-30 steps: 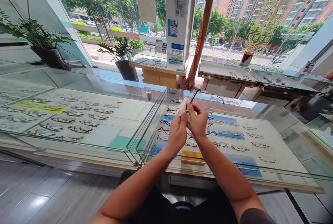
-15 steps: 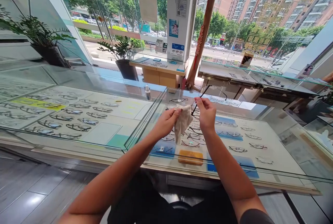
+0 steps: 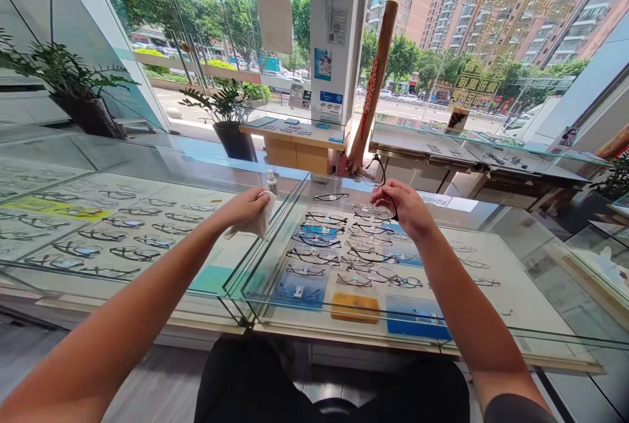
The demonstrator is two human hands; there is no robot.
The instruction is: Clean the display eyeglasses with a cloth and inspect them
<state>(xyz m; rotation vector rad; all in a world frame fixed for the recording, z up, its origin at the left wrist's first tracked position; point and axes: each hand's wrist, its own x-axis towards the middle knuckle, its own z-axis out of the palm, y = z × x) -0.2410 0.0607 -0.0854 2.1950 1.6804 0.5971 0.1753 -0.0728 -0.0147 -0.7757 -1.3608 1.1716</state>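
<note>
Standing near the left hand (image 3: 246, 205), pinching cloth (image 3: 256, 222), is a bottle (image 3: 272, 181) (right hand (image 3: 407, 208) pinches glasses (image 3: 382, 173)).

The person's left arm (image 3: 147, 298), reaching in from eight o'clock, is long and bare. The left hand (image 3: 249, 207), near nine o'clock, is bare too, and so is the right hand (image 3: 407, 210), near three o'clock. Near four o'clock, the right arm (image 3: 474, 308) goes into a dark grey sleeve (image 3: 518, 408) with a smooth, round edge. Plain black cloth (image 3: 238, 377) covers the legs, at seven and five o'clock.
</note>
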